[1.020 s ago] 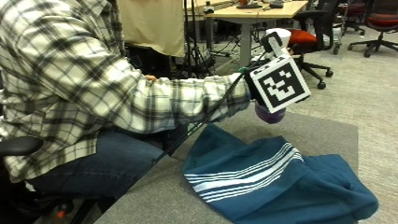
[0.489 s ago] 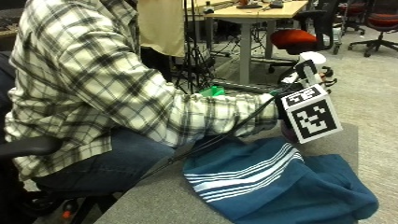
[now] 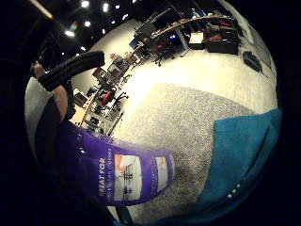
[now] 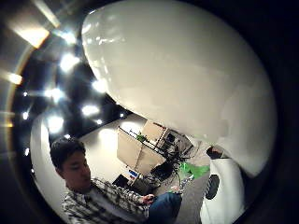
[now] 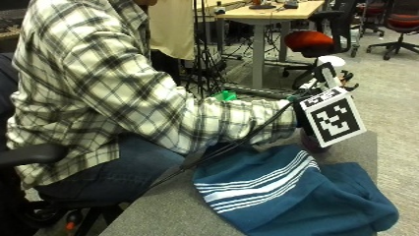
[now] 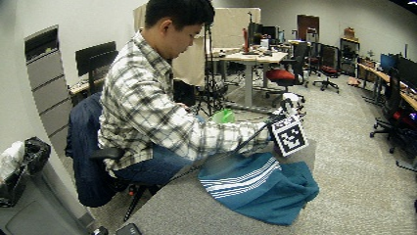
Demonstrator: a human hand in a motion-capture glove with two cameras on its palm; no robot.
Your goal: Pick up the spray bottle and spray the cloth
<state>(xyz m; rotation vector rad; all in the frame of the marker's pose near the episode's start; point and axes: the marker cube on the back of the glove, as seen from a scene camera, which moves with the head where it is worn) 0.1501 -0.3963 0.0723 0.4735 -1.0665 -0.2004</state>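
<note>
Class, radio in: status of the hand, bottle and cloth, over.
Right hand grips spray bottle, held above table. Blue cloth lies crumpled beside it. Nothing in between.

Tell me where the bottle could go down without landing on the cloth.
Bare grey table lies on the near side of the teal cloth, toward the person, and a strip runs beyond the cloth by the far edge. The middle is crowded: cloth, with the gloved right hand holding the spray bottle above it.

R hand (image 5: 313,114) gripping (arm stretched fwd over table).
</note>
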